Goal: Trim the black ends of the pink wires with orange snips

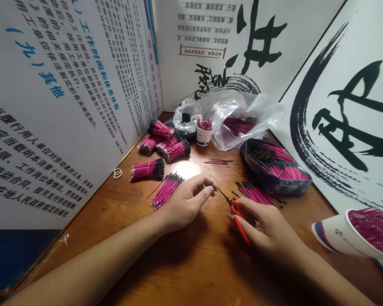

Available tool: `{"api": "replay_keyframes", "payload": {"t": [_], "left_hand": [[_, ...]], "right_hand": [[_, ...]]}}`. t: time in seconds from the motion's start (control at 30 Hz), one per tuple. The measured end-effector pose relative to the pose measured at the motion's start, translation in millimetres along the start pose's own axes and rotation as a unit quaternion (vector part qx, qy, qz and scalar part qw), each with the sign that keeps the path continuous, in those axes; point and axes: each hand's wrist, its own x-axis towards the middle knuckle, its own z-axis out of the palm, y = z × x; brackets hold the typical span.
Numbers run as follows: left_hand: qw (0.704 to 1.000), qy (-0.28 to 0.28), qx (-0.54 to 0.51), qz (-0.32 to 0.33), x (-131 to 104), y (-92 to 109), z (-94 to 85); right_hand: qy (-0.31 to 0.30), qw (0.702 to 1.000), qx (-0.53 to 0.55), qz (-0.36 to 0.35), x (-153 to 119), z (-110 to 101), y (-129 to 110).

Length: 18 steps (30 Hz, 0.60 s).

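My right hand (261, 221) grips orange-handled pliers (241, 229) with thin dark jaws pointing to the left. My left hand (190, 199) is closed in a pinch right at the tip of the jaws. Something small and dark shows at its fingertips, too small to make out. Just left of my left hand lies a loose pile of magenta wires (164, 193) with black ends. Beyond my right hand lies another loose pile of magenta wires (253, 193), black ends toward the left.
Rubber-banded wire bundles (147, 170) lie at the left. A paper cup (204, 137) of wires stands at the back beside plastic bags (221, 131). A dark open bag (274, 182) of wires sits right; a tilted cup (330, 233) is nearer. Printed panels enclose the wooden table (185, 263).
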Motion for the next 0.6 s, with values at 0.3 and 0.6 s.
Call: {"api": "replay_keyframes", "payload": {"t": [0.3,0.6], "left_hand": [[1.000,-0.003,0.013,-0.006,-0.8,-1.2,0.1],[1.000,-0.001,0.018,-0.001,-1.3,-2.1,0.2]], "right_hand": [[-0.005,1.000,0.001,-0.003,0.5,-0.5,-2.0],[-0.007,1.000,0.003,-0.008,1.5,-1.9,-5.2]]}}
